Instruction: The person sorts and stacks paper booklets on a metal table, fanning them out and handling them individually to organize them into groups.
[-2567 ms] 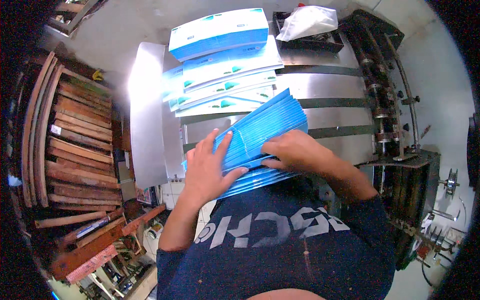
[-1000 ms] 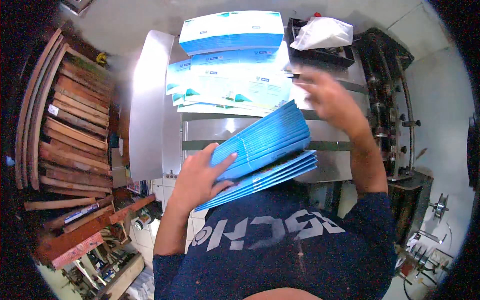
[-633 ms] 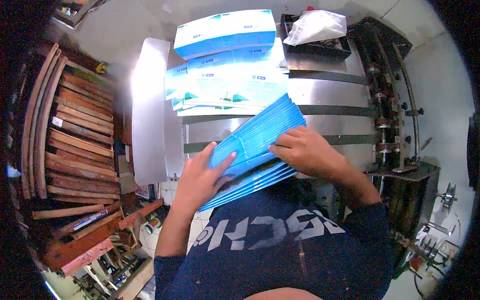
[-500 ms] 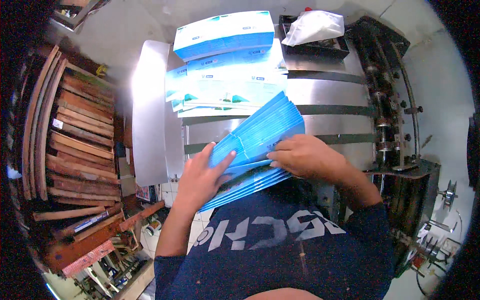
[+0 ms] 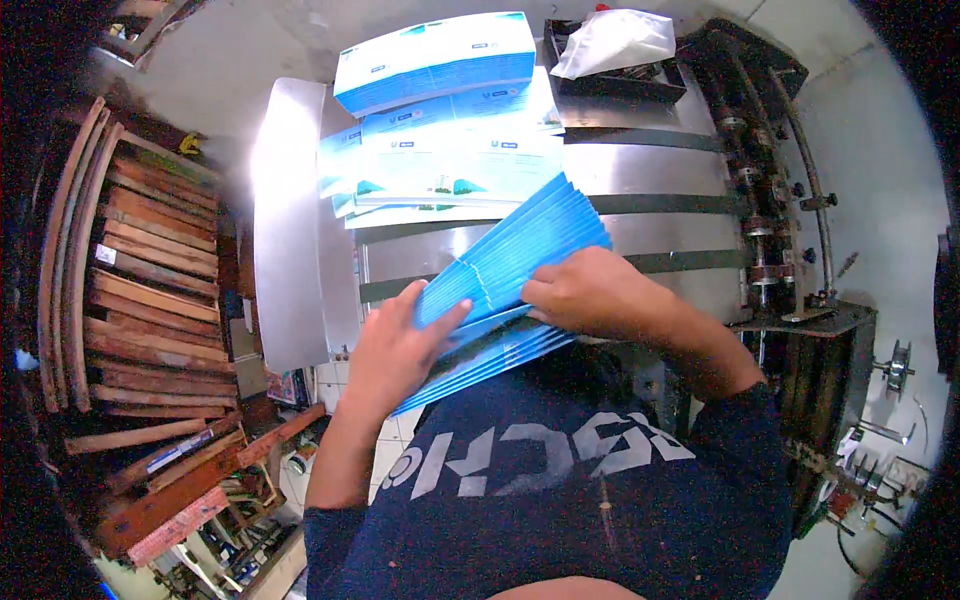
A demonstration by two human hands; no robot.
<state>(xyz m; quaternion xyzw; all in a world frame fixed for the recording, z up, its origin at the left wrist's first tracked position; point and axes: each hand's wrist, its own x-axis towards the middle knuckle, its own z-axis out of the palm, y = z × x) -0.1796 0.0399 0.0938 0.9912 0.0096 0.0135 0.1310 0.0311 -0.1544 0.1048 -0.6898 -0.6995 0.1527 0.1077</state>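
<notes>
A fanned sheaf of blue printed sheets (image 5: 500, 250) is held in front of my body, tilted up toward the right. My left hand (image 5: 400, 345) grips its left end, thumb lying across the upper sheets. At the sheaf's right side my right hand (image 5: 585, 290) has its fingers curled in a pinch on the sheet edges; its fingertips are partly hidden. Below the fan, several sheets with a picture strip (image 5: 480, 355) spread apart at their lower edges. Beyond the sheaf, loose white and blue printed sheets (image 5: 430, 170) overlap on the metal table.
A tall stack of the same printed sheets (image 5: 435, 65) stands at the table's far side. Right of it is a black tray (image 5: 665, 85) with a white plastic bag (image 5: 615, 42). Machine rollers (image 5: 765, 220) border the metal table (image 5: 650, 170); a wooden rack (image 5: 160, 270) stands left.
My right hand has shifted slightly left and up along the sheaf, covering a printed panel that showed before. The left hand keeps its grip. The whole view has shifted slightly.
</notes>
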